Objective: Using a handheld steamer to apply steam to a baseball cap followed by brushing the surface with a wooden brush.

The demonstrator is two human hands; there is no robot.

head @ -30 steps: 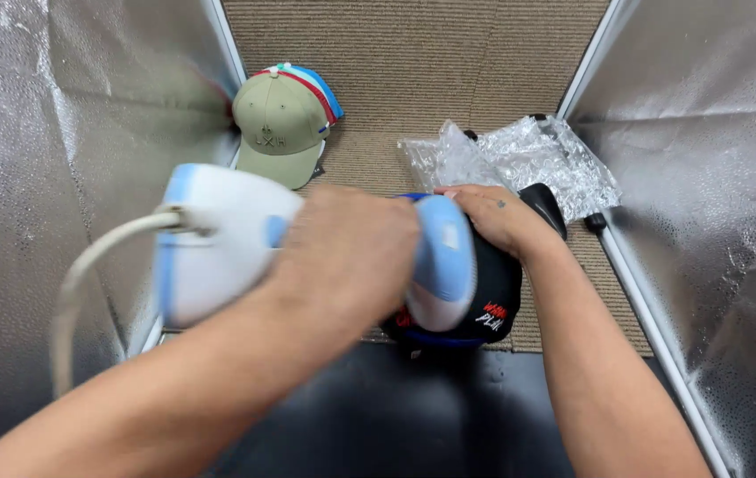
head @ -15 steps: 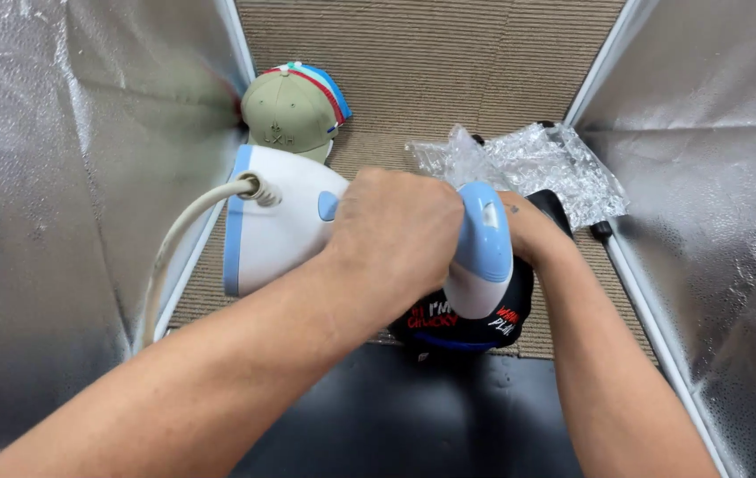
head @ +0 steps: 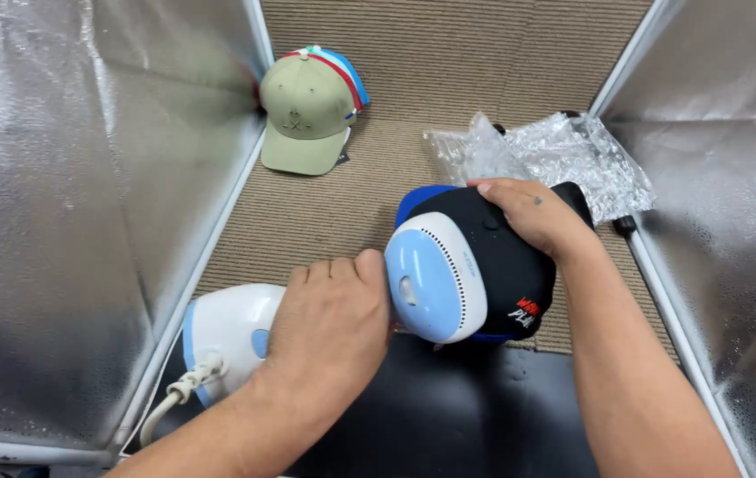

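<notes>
My left hand [head: 332,323] grips the handle of a white and light-blue handheld garment steamer [head: 435,279]. Its round head points toward me and lies against a black cap [head: 511,257] with a blue brim. My right hand [head: 528,212] rests on top of that black cap and holds it in place on the brown carpet [head: 449,88]. The steamer's white cord [head: 170,403] runs off at the lower left.
A tan cap [head: 305,111] with red, white and blue stripes sits at the back left. Crumpled clear plastic wrap [head: 546,155] lies behind the black cap. Silver foil panels [head: 68,195] wall in both sides. A black mat [head: 449,416] covers the near floor.
The steamer has swung down and to the left, its head now facing me beside the black cap. My right hand stays on the cap.
</notes>
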